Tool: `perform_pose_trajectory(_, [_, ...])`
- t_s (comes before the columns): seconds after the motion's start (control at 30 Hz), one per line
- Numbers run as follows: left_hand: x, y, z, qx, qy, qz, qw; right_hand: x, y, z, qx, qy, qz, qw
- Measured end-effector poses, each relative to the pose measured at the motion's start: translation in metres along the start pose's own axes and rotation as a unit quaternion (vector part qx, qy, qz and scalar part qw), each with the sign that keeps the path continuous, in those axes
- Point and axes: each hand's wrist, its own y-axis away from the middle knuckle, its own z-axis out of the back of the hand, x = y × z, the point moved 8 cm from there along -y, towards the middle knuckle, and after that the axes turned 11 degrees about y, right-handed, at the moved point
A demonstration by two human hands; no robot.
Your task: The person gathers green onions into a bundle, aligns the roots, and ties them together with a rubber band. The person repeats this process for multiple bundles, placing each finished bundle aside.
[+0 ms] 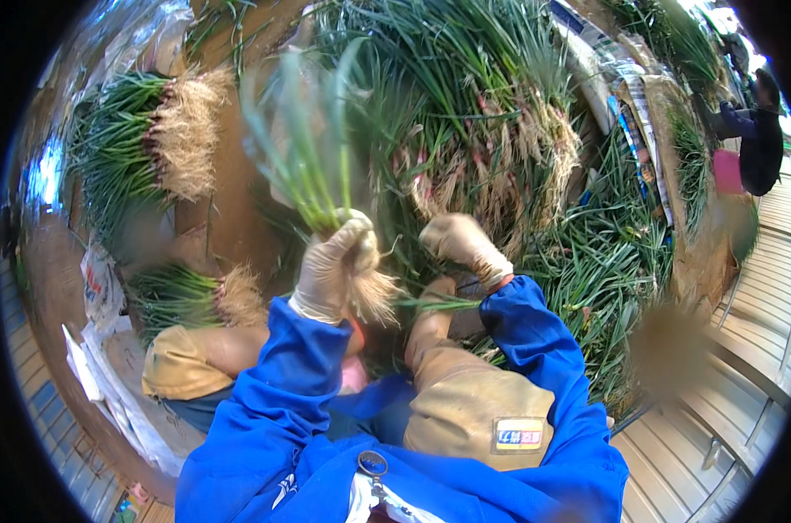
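My left hand [333, 261], in a pale glove, is closed around a small bunch of green onions [320, 189]; their leaves point up, blurred, and the pale roots hang to the lower right. To its right my gloved right hand [457, 242] is curled, with its knuckles up, at the lower edge of a large heap of green onions [480, 118] with reddish bases and tangled roots. Whether its fingers hold anything cannot be told. A green stalk lies by the right cuff.
Bundled green onions [140, 137] lie at the left, with a smaller bunch [193, 294] below, near my left knee. Loose leaves [605, 274] are piled right of my right arm. A white plastic sheet [114, 392] lies lower left. Another person [758, 137] is at the far right.
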Motion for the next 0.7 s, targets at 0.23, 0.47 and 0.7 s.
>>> perform_pose_trajectory(0.23, [0.045, -0.067, 0.058, -0.14, 0.01, 0.076, 0.987, -0.055, -0.048, 0.097, -0.195, 0.146, -0.25, 0.937])
perform_pose_trajectory(0.47, [0.102, -0.087, 0.095, -0.124, -0.049, 0.125, 0.983, 0.049, 0.017, 0.051, -0.254, 0.004, -0.011, 0.967])
perform_pose_trajectory(0.7, [0.086, -0.053, 0.071, -0.064, 0.039, 0.165, 0.983, 0.054, -0.022, 0.026, 0.007, -0.453, -0.008, 0.891])
